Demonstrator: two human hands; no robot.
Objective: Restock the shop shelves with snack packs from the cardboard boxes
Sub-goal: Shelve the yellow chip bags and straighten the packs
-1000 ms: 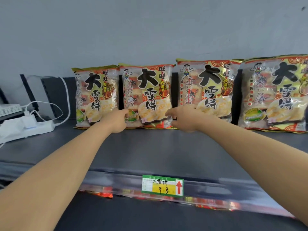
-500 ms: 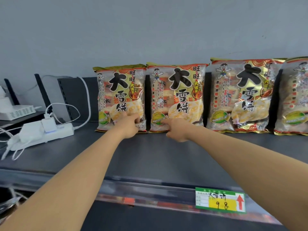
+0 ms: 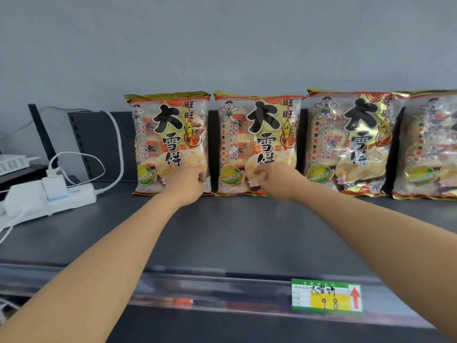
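A: What's closest?

B: A green and yellow price tag (image 3: 326, 295) with a red arrow, clipped to the front rail of the dark shelf (image 3: 222, 233). Two bare forearms reach over it towards the back.

A: Anything else on the deck?

B: A white power strip (image 3: 52, 198) with a plug and cables, far off to the left and apart from the goods.

A: And the goods?

B: Four snack packs (image 3: 351, 139) stand upright in a row at the back of the shelf. They are side by side, and the last one is cut off by the right edge. Each is a glossy clear bag with gold and red trim, big black characters, a cartoon boy at the top left and a green round badge low down. Pale round crackers show through.

A: The hands?

B: The left hand (image 3: 185, 185) lies on the lower right corner of the leftmost pack (image 3: 168, 134), fingers bent against it. The right hand (image 3: 278, 180) meets the lower front of the second pack (image 3: 257, 134), fingers also bent. Both are blurred, so I cannot tell whether they pinch the film or only press on it.

A: Behind?

B: A plain grey wall (image 3: 222, 45).
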